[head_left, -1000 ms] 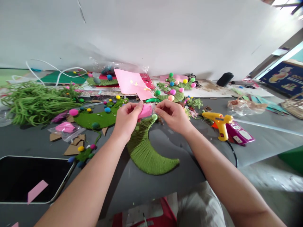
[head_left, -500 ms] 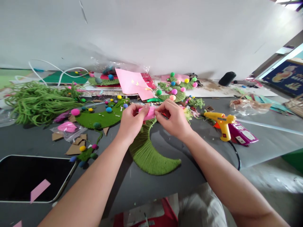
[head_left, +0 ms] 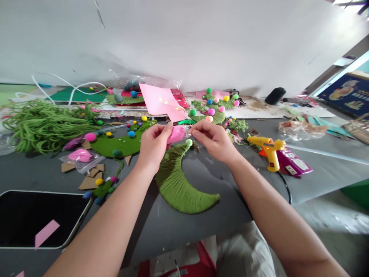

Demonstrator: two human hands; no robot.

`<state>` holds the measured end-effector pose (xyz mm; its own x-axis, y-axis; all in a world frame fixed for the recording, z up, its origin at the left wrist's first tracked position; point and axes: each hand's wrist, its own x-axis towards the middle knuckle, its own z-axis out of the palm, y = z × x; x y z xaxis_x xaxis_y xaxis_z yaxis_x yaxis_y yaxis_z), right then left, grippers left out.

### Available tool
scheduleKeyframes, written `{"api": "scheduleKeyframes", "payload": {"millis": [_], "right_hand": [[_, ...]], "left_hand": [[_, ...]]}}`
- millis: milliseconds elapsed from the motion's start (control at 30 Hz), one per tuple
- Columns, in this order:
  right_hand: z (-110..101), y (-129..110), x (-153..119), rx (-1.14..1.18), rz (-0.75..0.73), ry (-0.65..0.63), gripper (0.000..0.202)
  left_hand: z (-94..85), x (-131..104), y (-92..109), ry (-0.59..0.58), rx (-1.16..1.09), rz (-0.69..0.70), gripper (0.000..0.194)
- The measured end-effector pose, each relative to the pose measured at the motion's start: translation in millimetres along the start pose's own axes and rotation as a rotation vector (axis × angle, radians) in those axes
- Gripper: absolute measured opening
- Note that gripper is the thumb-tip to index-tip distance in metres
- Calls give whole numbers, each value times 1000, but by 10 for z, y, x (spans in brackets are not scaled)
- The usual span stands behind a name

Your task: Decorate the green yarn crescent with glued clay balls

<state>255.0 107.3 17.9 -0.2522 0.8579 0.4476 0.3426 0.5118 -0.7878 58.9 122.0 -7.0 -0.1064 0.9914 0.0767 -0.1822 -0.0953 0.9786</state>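
My left hand (head_left: pixel 155 144) is closed on a small pink packet (head_left: pixel 176 134), whose right end looks like clear plastic. The thumb and fingertips of my right hand (head_left: pixel 212 138) pinch together at that clear end. Whether they grip the plastic or something tiny is hard to see. Below both hands lies a crescent (head_left: pixel 184 188) wrapped in green yarn. A pale green pom-pom (head_left: pixel 188 142) sits at its upper tip, with a small brownish piece beside it.
A yellow glue gun (head_left: pixel 269 150) stands at the right by a purple packet (head_left: pixel 295 161). To the left are green yarn (head_left: pixel 43 125), a green felt shape (head_left: pixel 115 146) with pom-poms, cardboard scraps (head_left: pixel 92 179) and a tablet (head_left: pixel 37 215). Pink paper (head_left: pixel 158 100) leans at the back.
My hands have drawn slightly apart. The pink packet shows more fully between them, and the pale green pom-pom on the crescent's tip has come into view.
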Motion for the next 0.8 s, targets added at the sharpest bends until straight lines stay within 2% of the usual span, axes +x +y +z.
{"api": "scheduleKeyframes", "payload": {"millis": [233,367,533,633,800], "right_hand": [[-13,40,0,6,4,47,15],[5,20,-14,116,100,65,24],[-7,1,-19,206,105,70,33],[-35,19,-15,153,66,57,35],[-30,34,-18,8,37,53,21]], "left_hand": [[-14,-17,21,-136,-68,1,25],[-22,-19,28,-171,-59,7,17],[-12,-39,56,-217,-109,-77,27],[-10,-49,56,-204,-105,-61,31],[-14,-23,-9,-179,-84,-35,41]]}}
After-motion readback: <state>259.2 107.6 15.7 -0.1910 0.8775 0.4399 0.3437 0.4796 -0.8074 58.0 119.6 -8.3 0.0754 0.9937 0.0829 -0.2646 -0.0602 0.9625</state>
